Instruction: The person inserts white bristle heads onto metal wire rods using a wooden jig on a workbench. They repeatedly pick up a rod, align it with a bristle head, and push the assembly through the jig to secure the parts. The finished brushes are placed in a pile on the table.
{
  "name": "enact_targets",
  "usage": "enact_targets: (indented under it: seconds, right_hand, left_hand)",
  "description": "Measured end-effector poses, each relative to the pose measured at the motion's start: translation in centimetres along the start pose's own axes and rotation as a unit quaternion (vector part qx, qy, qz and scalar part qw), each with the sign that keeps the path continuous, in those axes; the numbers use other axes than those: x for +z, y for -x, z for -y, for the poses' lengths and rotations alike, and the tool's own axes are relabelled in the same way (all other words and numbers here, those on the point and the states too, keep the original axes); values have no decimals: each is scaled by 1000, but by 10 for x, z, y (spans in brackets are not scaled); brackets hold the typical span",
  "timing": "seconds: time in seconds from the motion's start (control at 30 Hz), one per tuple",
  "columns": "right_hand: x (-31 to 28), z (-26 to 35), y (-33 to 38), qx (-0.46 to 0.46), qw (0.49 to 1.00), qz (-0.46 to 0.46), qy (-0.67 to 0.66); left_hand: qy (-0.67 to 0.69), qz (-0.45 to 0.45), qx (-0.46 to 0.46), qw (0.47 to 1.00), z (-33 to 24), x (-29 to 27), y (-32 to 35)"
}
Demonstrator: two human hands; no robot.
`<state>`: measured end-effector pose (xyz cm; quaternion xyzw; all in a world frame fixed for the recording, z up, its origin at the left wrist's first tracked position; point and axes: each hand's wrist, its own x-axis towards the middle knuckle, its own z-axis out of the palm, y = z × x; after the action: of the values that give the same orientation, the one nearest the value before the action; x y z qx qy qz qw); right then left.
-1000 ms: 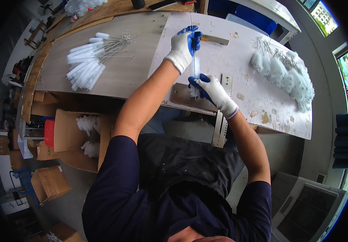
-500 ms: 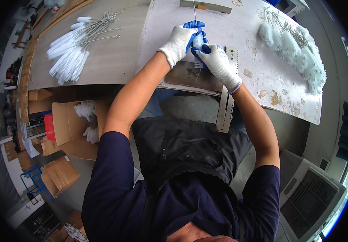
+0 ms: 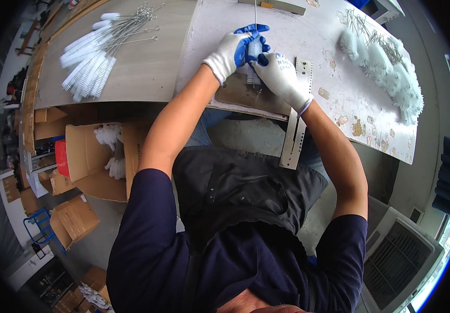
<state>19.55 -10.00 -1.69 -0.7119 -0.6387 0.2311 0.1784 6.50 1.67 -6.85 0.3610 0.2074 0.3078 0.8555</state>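
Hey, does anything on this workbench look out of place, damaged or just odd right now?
Two things stand out. The perforated metal strip juts past the front edge of the white bench top, partly unsupported. The bench surface near the right pile of white brushes is stained and chipped in brown patches. Both hands grip one brush normally.

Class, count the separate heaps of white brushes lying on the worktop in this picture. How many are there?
2. One heap of white bottle brushes lies at the worktop's far left; a fluffier heap lies at the far right. More brushes fill a cardboard box below, and some may be hidden.
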Motion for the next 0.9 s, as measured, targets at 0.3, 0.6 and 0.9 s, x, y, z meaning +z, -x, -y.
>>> enact_targets:
  seconds: [0.3,0.6,0.9]
  right_hand:
    - [-5,3,2,57,997,5,-49]
    - [-9,4,4,52,998,13,-16]
    - [-4,2,9,49,997,-47,-41]
  left_hand:
    - [33,11,21,999,3,6,-3]
    - [34,50,21,998,8,1,-9]
    - [49,25,25,998,8,8,-8]
